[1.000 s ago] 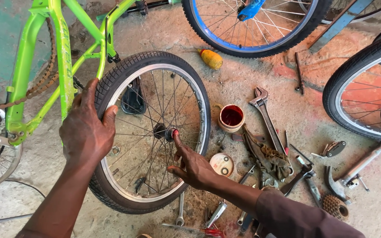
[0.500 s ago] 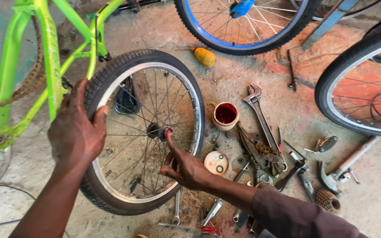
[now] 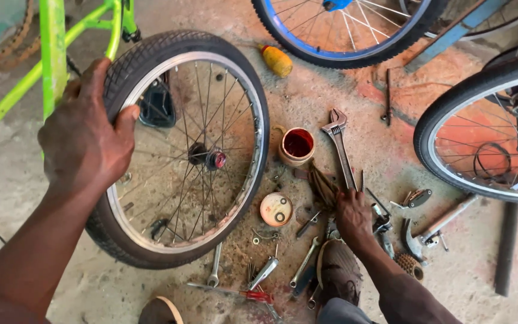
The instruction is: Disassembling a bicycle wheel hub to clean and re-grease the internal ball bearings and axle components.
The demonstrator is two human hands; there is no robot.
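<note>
A: Left hand (image 3: 88,135) clamped over the tyre of the loose wheel (image 3: 181,150), fingers wrapped across the tread, thumb at the rim. Wheel propped upright on the floor (image 3: 43,240), just beside the green frame (image 3: 52,60). Held by 1 hand only.

B: Right hand (image 3: 353,213) down among the scattered tools, fingers curled at the handle end of the adjustable wrench (image 3: 340,150); firm grip or mere touch, cannot tell. Wrench lying flat, jaw end pointing away.

A: Risk 1, as a judgement: wheel tipping or rolling while attention sits with the right side. Cause: single grip high on the tyre, narrow contact below.

B: Risk 2: small cup (image 3: 297,146) knocked over. Standing just beside the wrench head, near the wheel's edge. Cause: a sweep of the wrench on lifting, or the wheel sliding sideways.

A: Cup contents: dark red liquid, surface showing well up inside (oil or grease, not certain). A spill would run into the tool pile.

B: Round flat tin (image 3: 276,209) near the wheel's lower edge, pale top facing up; lid or open dish, unclear, so contents unknown. Yellow bottle (image 3: 276,60) lying on its side farther off, fill not readable.

A: Risk 3: small loose spanners (image 3: 304,264) underfoot near the shoe (image 3: 338,270); slip or scatter likely on any shift of weight.
</note>
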